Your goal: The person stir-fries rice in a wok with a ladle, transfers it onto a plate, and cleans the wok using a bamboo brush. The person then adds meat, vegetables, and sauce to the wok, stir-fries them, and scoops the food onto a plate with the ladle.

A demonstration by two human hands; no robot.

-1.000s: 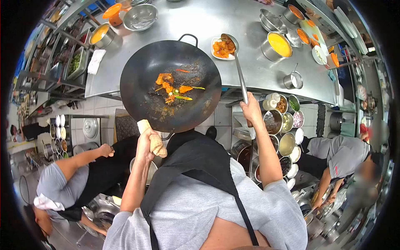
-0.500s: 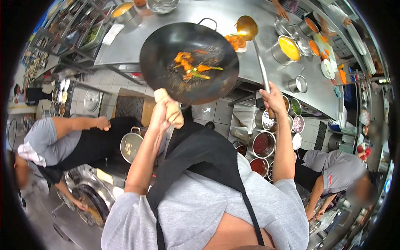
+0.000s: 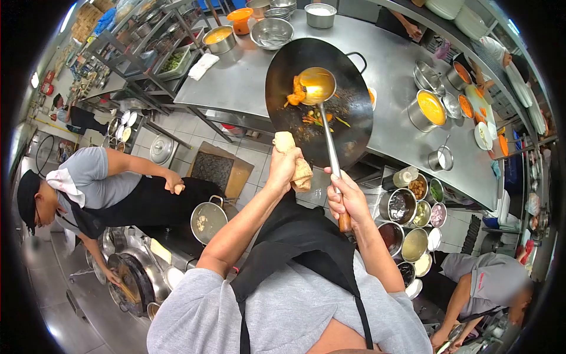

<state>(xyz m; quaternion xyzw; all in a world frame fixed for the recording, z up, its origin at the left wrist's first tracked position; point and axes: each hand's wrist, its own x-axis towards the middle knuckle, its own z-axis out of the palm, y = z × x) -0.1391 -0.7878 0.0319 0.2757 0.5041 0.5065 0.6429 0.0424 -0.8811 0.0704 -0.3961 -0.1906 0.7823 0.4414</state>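
My left hand is closed round a folded tan cloth at the near edge of a black wok; the handle under the cloth is hidden. The wok hangs tilted in front of the steel counter. My right hand grips the wooden end of a long steel ladle. The ladle's bowl is inside the wok, against orange-coated food pieces. Lower in the wok lie smaller orange and green bits. Behind the wok's right edge, a plate is mostly hidden.
The steel counter bears pots of yellow-orange sauce and a steel bowl. Several ingredient tins stand at my right. A co-worker tends a pan at left; another co-worker bends at right.
The ladle has moved left from over the plate into the wok. The wok now looks more tilted, and my view has shifted. My left hand keeps its hold on the cloth.
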